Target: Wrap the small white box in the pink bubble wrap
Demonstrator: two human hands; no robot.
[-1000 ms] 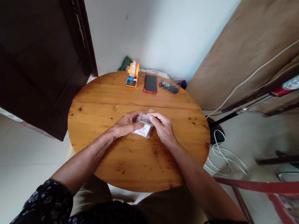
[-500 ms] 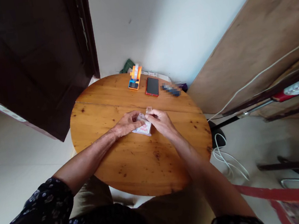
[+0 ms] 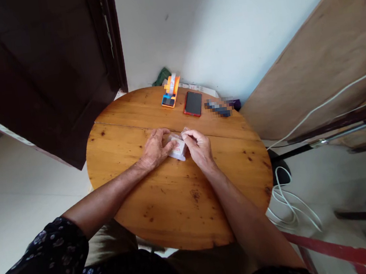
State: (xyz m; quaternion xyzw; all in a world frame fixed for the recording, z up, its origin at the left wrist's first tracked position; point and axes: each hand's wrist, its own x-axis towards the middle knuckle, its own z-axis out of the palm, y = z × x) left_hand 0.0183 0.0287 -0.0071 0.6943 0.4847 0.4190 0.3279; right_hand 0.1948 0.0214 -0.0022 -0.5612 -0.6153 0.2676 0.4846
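A small white box with red print [image 3: 178,148] lies on the wooden table, in clear plastic wrapping that sticks out past its near edge. My left hand [image 3: 156,148] steadies it from the left, thumb across its top and fingers curved around its far side. At the box's far right corner, my right hand [image 3: 198,145] pinches a piece of clear plastic [image 3: 186,130] between thumb and forefinger. Whether this piece is tape or part of the wrapping, I cannot tell. The fingers partly hide it.
On the far part of the round table [image 3: 186,216] stand an orange tape dispenser [image 3: 172,91], a phone with a red edge [image 3: 192,103] and a dark, blurred-out object [image 3: 217,108]. A white wall rises behind. A white cable [image 3: 286,202] lies coiled on the floor at right.
My right hand has lowered the clear piece, which stood upright before, toward the box's far right corner. My left thumb now lies further over the box top. The view has shifted slightly.
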